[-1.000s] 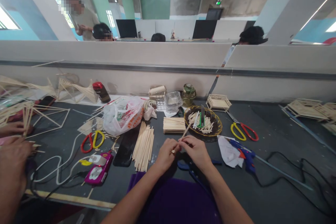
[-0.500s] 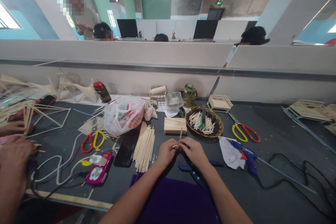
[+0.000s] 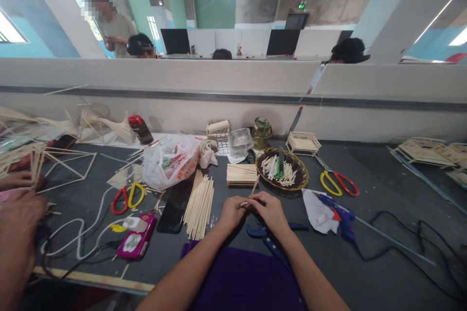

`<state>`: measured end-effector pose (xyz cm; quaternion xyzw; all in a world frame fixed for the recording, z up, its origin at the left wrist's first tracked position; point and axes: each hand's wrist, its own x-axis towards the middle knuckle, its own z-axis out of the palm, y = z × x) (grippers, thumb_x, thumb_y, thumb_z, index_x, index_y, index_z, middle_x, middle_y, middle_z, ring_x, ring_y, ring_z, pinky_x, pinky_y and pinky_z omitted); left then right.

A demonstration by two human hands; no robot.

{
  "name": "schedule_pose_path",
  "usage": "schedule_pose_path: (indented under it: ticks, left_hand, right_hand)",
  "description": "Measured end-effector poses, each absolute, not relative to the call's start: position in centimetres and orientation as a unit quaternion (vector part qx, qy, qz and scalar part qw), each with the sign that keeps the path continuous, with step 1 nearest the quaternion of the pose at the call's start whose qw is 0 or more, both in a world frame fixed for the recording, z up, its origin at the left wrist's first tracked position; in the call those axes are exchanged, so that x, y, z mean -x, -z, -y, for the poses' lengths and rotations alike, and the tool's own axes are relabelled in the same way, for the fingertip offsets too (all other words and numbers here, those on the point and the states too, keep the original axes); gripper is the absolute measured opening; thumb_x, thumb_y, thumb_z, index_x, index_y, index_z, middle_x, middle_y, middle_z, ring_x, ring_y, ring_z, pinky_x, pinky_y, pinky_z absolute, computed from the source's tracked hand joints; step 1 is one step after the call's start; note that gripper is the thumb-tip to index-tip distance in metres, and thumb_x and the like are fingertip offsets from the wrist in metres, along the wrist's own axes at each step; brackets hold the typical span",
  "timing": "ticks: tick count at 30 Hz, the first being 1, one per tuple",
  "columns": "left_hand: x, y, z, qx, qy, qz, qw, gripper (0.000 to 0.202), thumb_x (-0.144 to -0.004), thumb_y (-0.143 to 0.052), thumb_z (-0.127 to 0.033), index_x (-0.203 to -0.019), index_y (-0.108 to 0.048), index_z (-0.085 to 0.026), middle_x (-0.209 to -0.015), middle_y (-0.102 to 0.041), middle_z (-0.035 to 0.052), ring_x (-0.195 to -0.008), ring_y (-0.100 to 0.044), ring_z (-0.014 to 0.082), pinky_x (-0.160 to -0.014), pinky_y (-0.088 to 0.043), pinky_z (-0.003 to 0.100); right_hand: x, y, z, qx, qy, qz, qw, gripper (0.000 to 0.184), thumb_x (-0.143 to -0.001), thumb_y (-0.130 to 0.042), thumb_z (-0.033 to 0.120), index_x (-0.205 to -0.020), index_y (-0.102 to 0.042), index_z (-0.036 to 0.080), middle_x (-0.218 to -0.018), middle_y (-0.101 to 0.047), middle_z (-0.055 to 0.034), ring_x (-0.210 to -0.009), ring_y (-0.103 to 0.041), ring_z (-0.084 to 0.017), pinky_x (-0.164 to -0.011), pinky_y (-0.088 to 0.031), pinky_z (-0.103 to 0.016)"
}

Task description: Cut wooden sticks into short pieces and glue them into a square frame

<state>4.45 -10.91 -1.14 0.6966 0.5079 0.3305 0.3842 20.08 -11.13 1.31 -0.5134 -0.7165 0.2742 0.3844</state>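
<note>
My left hand [image 3: 232,214] and my right hand [image 3: 269,210] meet at the front of the table, fingers closed in a pinch. A thin wooden stick [image 3: 255,186] rises between them, tilted to the right and held by my right fingers. Pale stick ends [image 3: 244,204] show at my left fingertips; the rest is hidden. Just beyond lies a stacked block of sticks [image 3: 242,175]. Blue-handled pliers [image 3: 270,244] rest partly under my right wrist. Left of my hands is a loose bundle of long sticks [image 3: 199,206].
A wicker basket [image 3: 305,182] holds short sticks and a green-handled tool. To the right are scissors [image 3: 339,182] and a blue glue gun [image 3: 345,216] with a trailing cable. Leftward lie a phone [image 3: 174,211], a plastic bag [image 3: 170,163], a pink device [image 3: 137,238] and a co-worker's hand [image 3: 24,214].
The stick between my fingers has tilted from nearly upright toward the right. Both hands stay together in about the same place. The whole view has shifted slightly.
</note>
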Motion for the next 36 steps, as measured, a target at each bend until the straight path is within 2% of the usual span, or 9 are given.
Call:
schedule_pose_path:
  ticks: [9, 14, 20, 22, 25, 27, 29, 32, 36]
  left_hand:
    - [-4.2, 1.0, 10.9, -0.715, -0.316, -0.512, 0.355, 0.022, -0.073, -0.053, -0.014, -0.070, -0.073, -0.020, -0.070, -0.069, 0.0027, -0.068, -0.057, 0.0156, -0.065, -0.039, 0.023]
    - [-4.5, -0.2, 11.5, -0.619, -0.398, -0.460, 0.497, 0.022, -0.075, -0.056, -0.020, -0.085, -0.074, -0.017, -0.079, -0.072, 0.0054, -0.073, -0.062, 0.0174, -0.070, -0.044, 0.026]
    - [-5.1, -2.8, 12.2, -0.547, -0.400, -0.416, 0.607, 0.020, -0.072, -0.064, -0.028, -0.073, -0.073, -0.010, -0.068, -0.069, 0.0074, -0.062, -0.060, 0.0158, -0.065, -0.047, 0.028]
    - [-5.0, -3.1, 12.3, -0.522, -0.398, -0.421, 0.626, 0.023, -0.070, -0.068, -0.033, -0.072, -0.073, -0.010, -0.065, -0.068, 0.0067, -0.060, -0.060, 0.0152, -0.064, -0.048, 0.028]
    - [-4.4, -3.1, 12.5, -0.469, -0.407, -0.431, 0.654, 0.030, -0.066, -0.073, -0.039, -0.071, -0.071, -0.009, -0.061, -0.067, 0.0061, -0.057, -0.060, 0.0144, -0.061, -0.048, 0.027]
    - [-3.8, -3.1, 12.6, -0.440, -0.414, -0.443, 0.662, 0.033, -0.064, -0.076, -0.041, -0.072, -0.070, -0.009, -0.061, -0.067, 0.0065, -0.057, -0.060, 0.0144, -0.061, -0.049, 0.027]
    - [-3.3, -3.1, 12.6, -0.423, -0.414, -0.450, 0.668, 0.035, -0.063, -0.077, -0.042, -0.073, -0.070, -0.008, -0.062, -0.067, 0.0073, -0.057, -0.061, 0.0146, -0.062, -0.049, 0.027]
    - [-3.0, -3.1, 12.6, -0.409, -0.408, -0.450, 0.681, 0.037, -0.062, -0.078, -0.042, -0.073, -0.069, -0.008, -0.064, -0.068, 0.0085, -0.058, -0.062, 0.0147, -0.063, -0.050, 0.027]
    - [-3.0, -2.9, 12.6, -0.399, -0.408, -0.448, 0.688, 0.037, -0.062, -0.078, -0.041, -0.074, -0.069, -0.007, -0.064, -0.068, 0.0087, -0.058, -0.062, 0.0145, -0.064, -0.050, 0.028]
  right_hand:
    - [-19.7, -2.0, 11.8, 0.501, -0.242, 0.732, 0.393, 0.022, -0.087, -0.054, 0.029, -0.082, -0.073, 0.019, -0.081, -0.070, -0.0068, -0.077, -0.066, -0.018, -0.071, -0.050, -0.028]
    - [-20.1, -2.7, 11.8, 0.526, -0.315, 0.667, 0.424, 0.022, -0.081, -0.061, 0.035, -0.077, -0.075, 0.018, -0.075, -0.071, -0.0048, -0.069, -0.066, -0.018, -0.063, -0.049, -0.026]
    - [-20.1, -4.7, 12.4, 0.528, -0.426, 0.605, 0.416, 0.033, -0.079, -0.059, 0.044, -0.076, -0.073, 0.014, -0.057, -0.065, -0.0019, -0.049, -0.057, -0.014, -0.047, -0.044, -0.023]
    - [-20.5, -5.4, 13.0, 0.538, -0.408, 0.624, 0.393, 0.032, -0.081, -0.057, 0.043, -0.084, -0.072, 0.015, -0.066, -0.068, -0.0033, -0.055, -0.060, -0.015, -0.052, -0.047, -0.024]
    - [-22.4, -5.9, 14.7, 0.556, -0.292, 0.709, 0.320, 0.032, -0.082, -0.057, 0.039, -0.105, -0.067, 0.019, -0.093, -0.070, -0.0081, -0.084, -0.064, -0.021, -0.074, -0.050, -0.031]
    - [-24.0, -5.6, 16.4, 0.552, -0.220, 0.772, 0.227, 0.044, -0.077, -0.064, 0.037, -0.117, -0.062, 0.020, -0.114, -0.064, -0.0127, -0.105, -0.058, -0.026, -0.088, -0.046, -0.038]
    - [-25.4, -4.7, 18.0, 0.557, -0.179, 0.800, 0.134, 0.069, -0.066, -0.074, 0.038, -0.128, -0.054, 0.017, -0.131, -0.052, -0.0194, -0.119, -0.048, -0.033, -0.095, -0.041, -0.044]
    - [-26.2, -3.3, 19.4, 0.565, -0.148, 0.811, 0.049, 0.094, -0.052, -0.080, 0.042, -0.135, -0.046, 0.016, -0.137, -0.044, -0.0231, -0.124, -0.041, -0.039, -0.096, -0.037, -0.050]
    - [-25.6, -3.6, 19.2, 0.558, -0.117, 0.821, 0.036, 0.083, -0.056, -0.076, 0.035, -0.132, -0.049, 0.017, -0.122, -0.056, -0.0191, -0.110, -0.049, -0.036, -0.089, -0.039, -0.048]
